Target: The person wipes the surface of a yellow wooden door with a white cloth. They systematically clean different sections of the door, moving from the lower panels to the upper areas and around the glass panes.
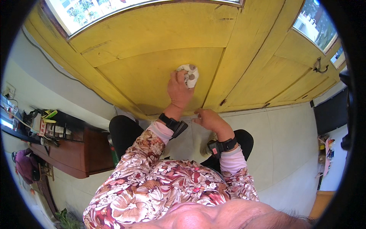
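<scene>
Floral-print sleeves (160, 183), nearest the lens, entering from the lower edge; pink cuffs and a dark wrist strap (173, 124) on each forearm.

Left hand (179, 89): raised, closed around a crumpled white cloth (190, 74), fingers wrapped over its lower left side. Cloth bunched above and right of the knuckles, pressed flat against the yellow wooden door (152, 65). Contact point near the upper right corner of the door's recessed lower panel, just beside the vertical stile (228, 61) dividing the two leaves.

Right hand (209, 119): lower, empty, fingers loosely curled and partly spread, at the foot of the door where wood meets floor. Touching or just clear of the threshold: cannot tell.

Edges: panel moulding running left and below the cloth; stile close on the right; glazed pane (114, 11) well above. Open panel surface left of and below the cloth.

Second door leaf (289, 72) to the right, with a dark metal hook latch (319, 68) well apart from either hand.

Pale tiled floor (282, 152) open on the right. Dark rounded seat (122, 131) beneath the body. Brown wooden cabinet (80, 152) on the left, its top crowded with small items (44, 124), well apart from the hands.
</scene>
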Demonstrator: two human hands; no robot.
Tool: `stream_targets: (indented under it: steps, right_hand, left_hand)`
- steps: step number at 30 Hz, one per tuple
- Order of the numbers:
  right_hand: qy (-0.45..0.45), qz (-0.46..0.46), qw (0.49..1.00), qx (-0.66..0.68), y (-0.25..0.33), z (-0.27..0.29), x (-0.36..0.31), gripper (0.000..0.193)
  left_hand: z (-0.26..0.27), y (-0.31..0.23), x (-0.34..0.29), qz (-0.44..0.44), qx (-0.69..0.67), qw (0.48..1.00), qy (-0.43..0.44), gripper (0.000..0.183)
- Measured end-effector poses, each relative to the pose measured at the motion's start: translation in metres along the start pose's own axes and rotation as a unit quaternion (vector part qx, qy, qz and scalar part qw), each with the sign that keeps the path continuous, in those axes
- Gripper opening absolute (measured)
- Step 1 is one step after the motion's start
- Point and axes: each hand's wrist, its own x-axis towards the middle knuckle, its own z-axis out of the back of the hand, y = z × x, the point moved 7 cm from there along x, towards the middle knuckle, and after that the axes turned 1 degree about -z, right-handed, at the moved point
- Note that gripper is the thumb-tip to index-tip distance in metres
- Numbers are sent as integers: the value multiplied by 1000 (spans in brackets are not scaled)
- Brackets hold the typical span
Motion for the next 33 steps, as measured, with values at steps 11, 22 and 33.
stream_targets:
  steps: [11,22,33]
  right_hand:
    - [1,8,999,44,17,15,2,48]
    - [4,17,1000,17,-3,12,6,45]
    - [25,-3,1000,6,-6,8,5,43]
  left_hand:
    - [18,30,2,-14,-14,1000,14,46]
    - [153,170,13,138,162,970,-120,43]
    - [196,124,53,-10,200,963,-180,59]
